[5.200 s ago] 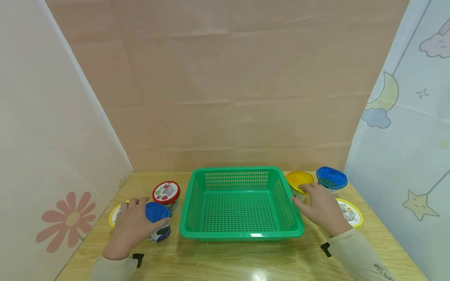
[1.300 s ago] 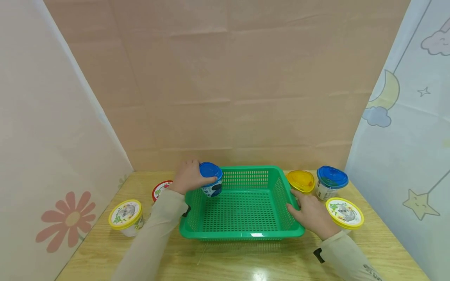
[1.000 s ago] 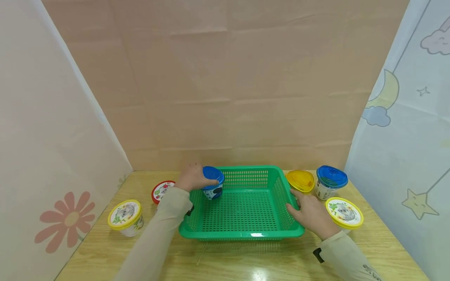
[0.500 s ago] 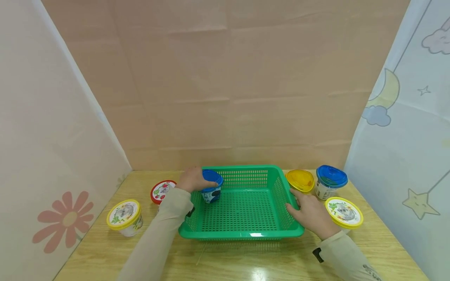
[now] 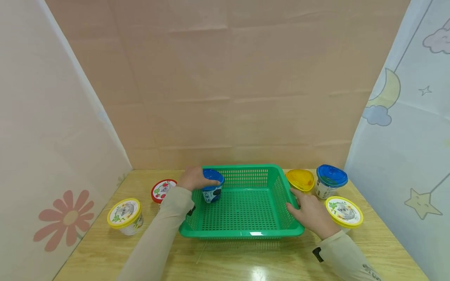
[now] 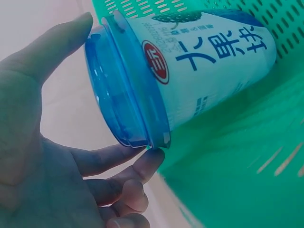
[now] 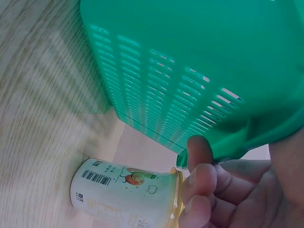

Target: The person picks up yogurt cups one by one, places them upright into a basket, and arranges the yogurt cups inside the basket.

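Over the left end of the green plastic basket, my left hand pinches a blue-lidded cup by its lid. In the left wrist view the thumb is on one side of the blue lid and fingertips touch the other. The cup stands roughly upright inside the basket's back-left corner; whether its base touches the floor is hidden. My right hand grips the basket's right rim, its thumb on the inner side. In the right wrist view, its curled fingers lie outside the rim, close to a yellow-lidded cup.
Left on the wooden table stand a white-and-yellow-lidded cup and a red-lidded cup, partly behind the left arm. To the right are a yellow-lidded cup, a blue-lidded cup and another white-and-yellow-lidded cup. Walls enclose the table.
My left hand has carried the blue-lidded cup from the left of the table into the basket and lowered it. My right hand has moved from near the yellow lid onto the basket rim.
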`<state>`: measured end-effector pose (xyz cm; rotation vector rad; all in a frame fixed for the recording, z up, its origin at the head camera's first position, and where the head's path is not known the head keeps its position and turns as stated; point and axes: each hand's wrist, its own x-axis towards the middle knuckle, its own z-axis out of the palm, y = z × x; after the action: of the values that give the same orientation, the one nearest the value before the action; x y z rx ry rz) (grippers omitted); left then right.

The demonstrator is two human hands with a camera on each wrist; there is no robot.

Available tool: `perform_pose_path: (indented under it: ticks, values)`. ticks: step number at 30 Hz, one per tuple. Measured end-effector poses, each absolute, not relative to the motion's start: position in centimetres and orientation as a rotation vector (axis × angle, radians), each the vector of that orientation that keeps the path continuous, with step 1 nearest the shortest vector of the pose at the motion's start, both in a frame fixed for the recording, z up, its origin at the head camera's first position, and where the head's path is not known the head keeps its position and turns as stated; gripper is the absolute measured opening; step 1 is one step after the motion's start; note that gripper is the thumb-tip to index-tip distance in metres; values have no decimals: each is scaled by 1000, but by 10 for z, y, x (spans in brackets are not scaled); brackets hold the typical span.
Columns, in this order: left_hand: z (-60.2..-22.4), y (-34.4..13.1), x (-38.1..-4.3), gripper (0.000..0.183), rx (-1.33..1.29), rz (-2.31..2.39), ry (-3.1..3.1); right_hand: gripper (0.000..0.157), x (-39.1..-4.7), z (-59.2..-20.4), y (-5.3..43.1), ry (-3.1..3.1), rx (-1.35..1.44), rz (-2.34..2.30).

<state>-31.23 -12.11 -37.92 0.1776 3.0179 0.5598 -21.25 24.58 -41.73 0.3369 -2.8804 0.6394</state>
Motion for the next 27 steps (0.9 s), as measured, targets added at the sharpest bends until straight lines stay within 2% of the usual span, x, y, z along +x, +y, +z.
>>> perform_pose_path:
  ticks: [6,13,16,27]
  values:
    - [-378,-126,-312,70,215,598,2999,58,-214,-419,246,-2902,330,645]
    - [-373,-132,-305,74,220,715,2981,59,-214,-419,247,-2916,321,661]
    - [-369,-136,-301,70,217,806,2967,59,-212,-419,247,-2921,313,672]
    - [-352,-159,-258,55,282,1001,3060,61,-211,-420,245,-2927,270,724]
